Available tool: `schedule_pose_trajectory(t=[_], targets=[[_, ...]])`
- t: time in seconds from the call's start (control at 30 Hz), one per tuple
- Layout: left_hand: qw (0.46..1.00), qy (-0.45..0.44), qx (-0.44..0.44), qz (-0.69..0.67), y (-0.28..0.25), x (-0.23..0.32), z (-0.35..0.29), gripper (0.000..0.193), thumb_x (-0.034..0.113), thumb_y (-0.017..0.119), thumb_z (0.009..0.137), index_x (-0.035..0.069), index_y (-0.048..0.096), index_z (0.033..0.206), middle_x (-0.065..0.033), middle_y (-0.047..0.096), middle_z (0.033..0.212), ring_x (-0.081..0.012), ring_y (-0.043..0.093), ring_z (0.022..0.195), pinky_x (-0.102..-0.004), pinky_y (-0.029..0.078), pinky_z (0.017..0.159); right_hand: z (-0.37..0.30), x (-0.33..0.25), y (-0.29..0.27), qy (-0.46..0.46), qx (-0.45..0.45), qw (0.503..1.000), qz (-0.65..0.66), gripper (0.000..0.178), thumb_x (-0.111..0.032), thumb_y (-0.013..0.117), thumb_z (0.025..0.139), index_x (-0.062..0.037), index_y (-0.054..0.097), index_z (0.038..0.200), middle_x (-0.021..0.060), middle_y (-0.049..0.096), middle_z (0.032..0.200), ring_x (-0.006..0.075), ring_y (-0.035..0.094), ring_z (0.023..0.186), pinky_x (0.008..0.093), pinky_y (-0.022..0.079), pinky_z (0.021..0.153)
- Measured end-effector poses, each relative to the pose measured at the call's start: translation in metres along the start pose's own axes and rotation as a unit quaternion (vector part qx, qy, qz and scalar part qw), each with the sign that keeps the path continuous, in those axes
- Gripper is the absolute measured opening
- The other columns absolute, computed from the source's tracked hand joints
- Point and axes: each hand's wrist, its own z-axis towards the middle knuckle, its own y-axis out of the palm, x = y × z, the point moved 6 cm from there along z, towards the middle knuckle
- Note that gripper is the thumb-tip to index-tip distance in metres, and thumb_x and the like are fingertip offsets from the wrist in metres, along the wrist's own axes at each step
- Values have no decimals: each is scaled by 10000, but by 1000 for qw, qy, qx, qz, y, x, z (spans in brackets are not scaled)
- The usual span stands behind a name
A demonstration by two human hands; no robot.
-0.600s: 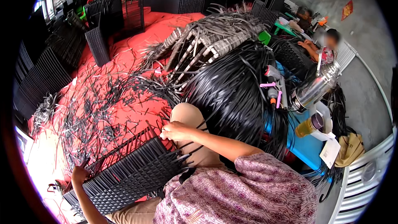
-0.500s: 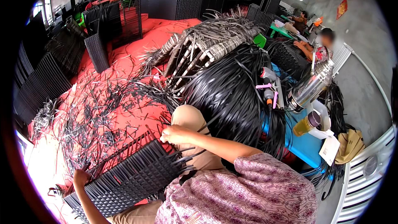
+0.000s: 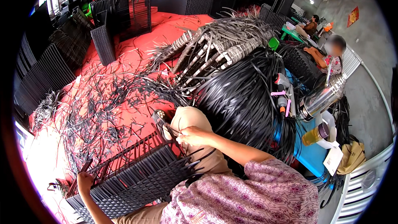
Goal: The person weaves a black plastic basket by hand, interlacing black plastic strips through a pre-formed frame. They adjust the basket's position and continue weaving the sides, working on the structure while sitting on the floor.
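Observation:
A half-woven panel of black plastic strips (image 3: 143, 176) lies across my lap, with thin bars showing bare along its far edge. At the panel's left end my left hand (image 3: 85, 181) is closed, with dark strips (image 3: 87, 166) sticking up from its fingers. My right hand (image 3: 192, 136) pinches a thin dark strip by my knee (image 3: 188, 120), just off the panel's right corner. Several loose strip ends (image 3: 203, 155) poke out from that right side. Beyond the knee sits a dark object (image 3: 159, 118) with round shiny parts, which I cannot make out.
Cut strips (image 3: 103, 116) litter the red floor (image 3: 166, 18). A large heap of black strips (image 3: 240, 93) and a grey bundle (image 3: 232, 37) lie ahead. On the right, a blue stool (image 3: 309, 153) bears a power tool (image 3: 282, 85), a steel flask (image 3: 323, 97) and a jar (image 3: 315, 135). Other people sit behind.
My right hand has drawn back to the right from the panel's corner, with a strip now showing in its fingers. My left hand keeps its place. The whole view has shifted slightly.

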Motion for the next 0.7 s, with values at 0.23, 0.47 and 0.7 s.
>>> schedule_pose_trajectory(t=[0.23, 0.47, 0.7], targets=[[999, 23, 38, 7, -3, 2, -3, 146, 15, 644, 695, -19, 581, 568, -71, 525, 450, -137, 517, 403, -306, 380, 403, -12, -1, -9, 6, 7, 1000, 12, 345, -291, 498, 922, -11, 635, 774, 141, 611, 646, 285, 612, 608, 414, 468, 632], [998, 36, 53, -2, -2, -2, -2, 160, 57, 641, 693, -20, 565, 575, -78, 516, 451, -150, 517, 400, -311, 391, 423, -7, -7, -15, -33, 25, 999, -11, 350, -283, 511, 915, 21, 598, 764, 181, 606, 673, 307, 619, 648, 434, 460, 654], [1000, 20, 10, -12, -6, 13, -10, 119, 60, 671, 688, -13, 597, 630, -58, 536, 493, -128, 510, 418, -295, 383, 423, -7, -15, -14, -59, 25, 998, -11, 348, -272, 486, 941, 12, 673, 866, 169, 683, 785, 316, 671, 773, 419, 498, 745]])
